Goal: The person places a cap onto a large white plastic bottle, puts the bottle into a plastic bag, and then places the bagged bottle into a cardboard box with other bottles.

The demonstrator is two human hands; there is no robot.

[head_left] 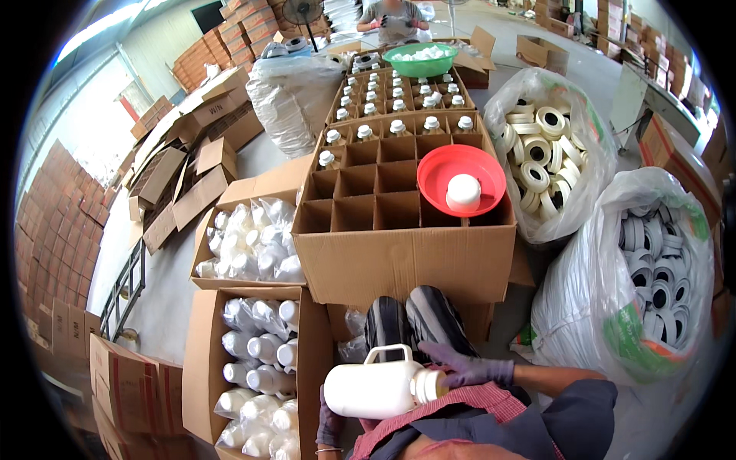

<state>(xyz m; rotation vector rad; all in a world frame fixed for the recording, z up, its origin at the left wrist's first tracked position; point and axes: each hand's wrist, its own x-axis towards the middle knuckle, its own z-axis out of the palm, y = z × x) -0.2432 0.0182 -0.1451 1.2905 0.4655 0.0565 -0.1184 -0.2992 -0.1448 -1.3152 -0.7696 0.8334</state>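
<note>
White handled jug lies sideways, lower centre of frame, neck pointing right. Left hand sits at its left end; grip hidden, cannot be told. Right hand is loosely spread beside the neck. Judged step: handling the neck end; next move likely calls for steadying the jug while the right closes there.

Illumination: bright, diffuse daylight. Overexposed light strip at upper left. Shadows: soft overall, deeper inside the divided carton at center. Distortion: straight edges bend near the rim; 4 corners black.
</note>
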